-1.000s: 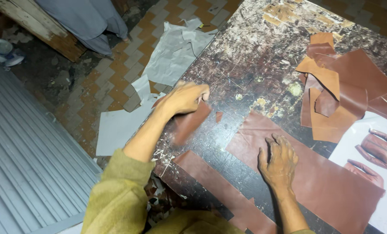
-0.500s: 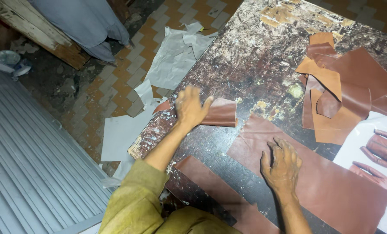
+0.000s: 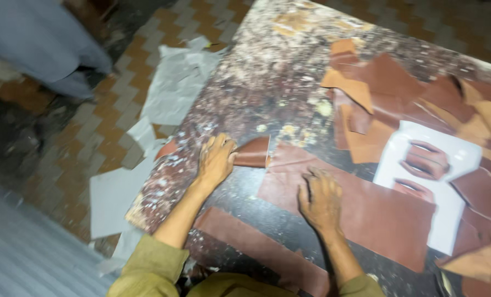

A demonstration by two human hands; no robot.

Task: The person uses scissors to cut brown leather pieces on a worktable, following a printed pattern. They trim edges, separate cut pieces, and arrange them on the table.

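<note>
Since a moment ago, your left hand (image 3: 215, 162) has drawn the small leather piece (image 3: 252, 152) closer to the large leather sheet (image 3: 361, 206). From the head view, that hand lies fingers together on the small piece, which curls upward, its long axis running straight toward the sheet's upper-left corner, almost touching. Your right hand (image 3: 321, 199) rests bent-fingered on the sheet's left end. Beyond the sheet sits a white paper (image 3: 454, 159) among leather scraps (image 3: 366, 82). Under the sheet, the table (image 3: 267, 82) is dark and speckled; left of it, grey paper sheets (image 3: 174, 88) lie on a tiled floor (image 3: 102, 148).
</note>
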